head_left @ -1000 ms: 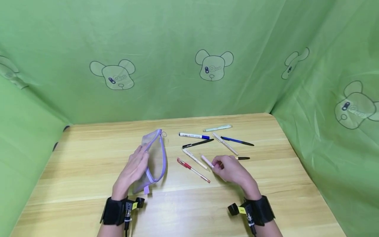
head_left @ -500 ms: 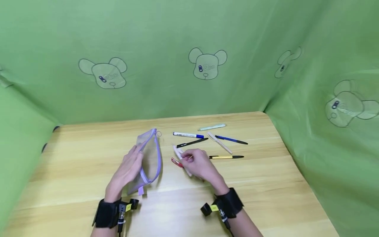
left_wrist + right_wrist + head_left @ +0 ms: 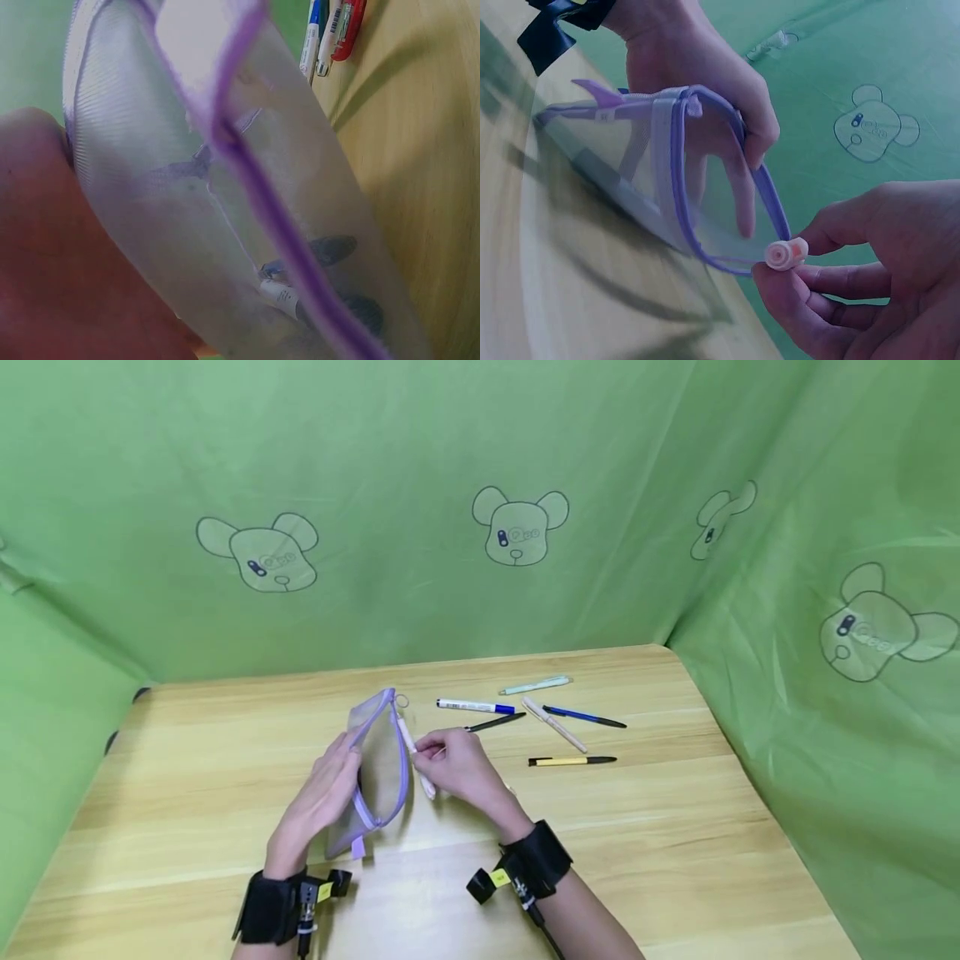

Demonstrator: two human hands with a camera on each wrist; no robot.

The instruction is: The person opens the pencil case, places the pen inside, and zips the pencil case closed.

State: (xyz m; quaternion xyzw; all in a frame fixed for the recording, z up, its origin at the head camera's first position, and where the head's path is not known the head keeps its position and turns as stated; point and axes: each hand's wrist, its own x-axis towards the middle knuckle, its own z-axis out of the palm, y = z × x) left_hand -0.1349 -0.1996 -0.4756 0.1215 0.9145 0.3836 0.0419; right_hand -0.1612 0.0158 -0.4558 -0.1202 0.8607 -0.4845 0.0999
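A translucent pencil pouch (image 3: 381, 768) with purple zip edging stands on the table, its mouth gaping to the right. My left hand (image 3: 326, 789) grips its left side, thumb inside the rim. My right hand (image 3: 457, 768) pinches a white-and-pink pen (image 3: 407, 737) between thumb and fingers, right at the pouch's mouth; the right wrist view shows the pen's round end (image 3: 781, 255) facing the camera. Through the mesh in the left wrist view, a white pen-like piece (image 3: 280, 295) and dark shapes appear inside the pouch.
A blue-capped marker (image 3: 474, 706), a partly hidden black pen (image 3: 497, 722), a pale green pen (image 3: 536, 685), a pinkish pen (image 3: 555, 725), a blue pen (image 3: 585, 717) and a yellow-and-black pen (image 3: 572, 761) lie on the table (image 3: 675, 860) to the right. Green fabric (image 3: 405, 593) encloses it.
My right hand has picked up the white-and-pink pen and carried it left to the pouch's mouth. It now covers the red pen. The left hand still holds the pouch.
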